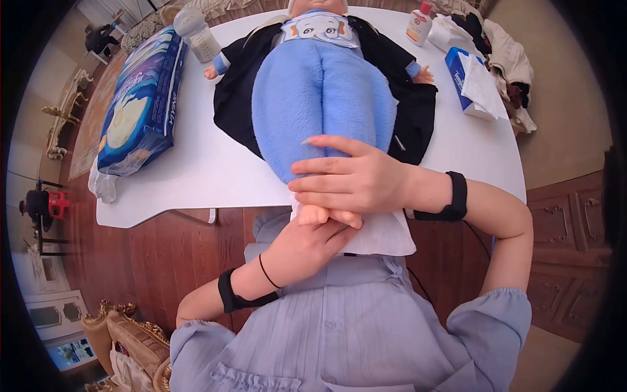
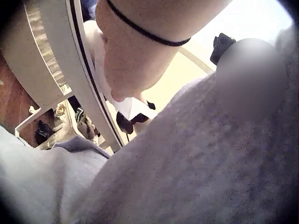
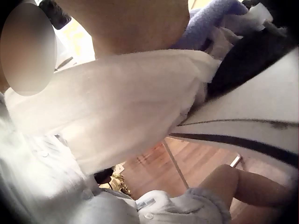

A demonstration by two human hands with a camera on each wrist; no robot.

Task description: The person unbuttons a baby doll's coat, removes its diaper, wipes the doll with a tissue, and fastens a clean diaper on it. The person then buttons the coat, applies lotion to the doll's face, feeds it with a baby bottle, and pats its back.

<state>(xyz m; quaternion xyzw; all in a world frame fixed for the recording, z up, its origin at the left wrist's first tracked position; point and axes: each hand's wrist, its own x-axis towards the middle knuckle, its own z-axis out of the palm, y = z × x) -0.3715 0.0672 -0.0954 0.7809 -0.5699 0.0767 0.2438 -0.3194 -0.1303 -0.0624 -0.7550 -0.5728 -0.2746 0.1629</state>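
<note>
A doll in fluffy blue trousers (image 1: 353, 85) lies on its back, its bare feet (image 1: 313, 214) at the near table edge. My left hand (image 1: 297, 248) holds the feet from below, part of its fingers hidden under them. Across the lower legs rests my right hand (image 1: 362, 176), fingers extended over the fabric and thumb apart. A white cloth (image 1: 385, 235) sticks out past the table edge beneath the feet; in the right wrist view the cloth (image 3: 117, 102) hangs under my right forearm. Blue fleece shows beyond that arm.
The white table (image 1: 183, 186) bears a blue diaper pack (image 1: 140, 104) and a baby bottle (image 1: 197, 36) at left. A lotion bottle (image 1: 419, 25) and a tissue box (image 1: 470, 85) stand at right, near heaped clothes (image 1: 509, 59). A black garment (image 1: 238, 104) is spread under the doll.
</note>
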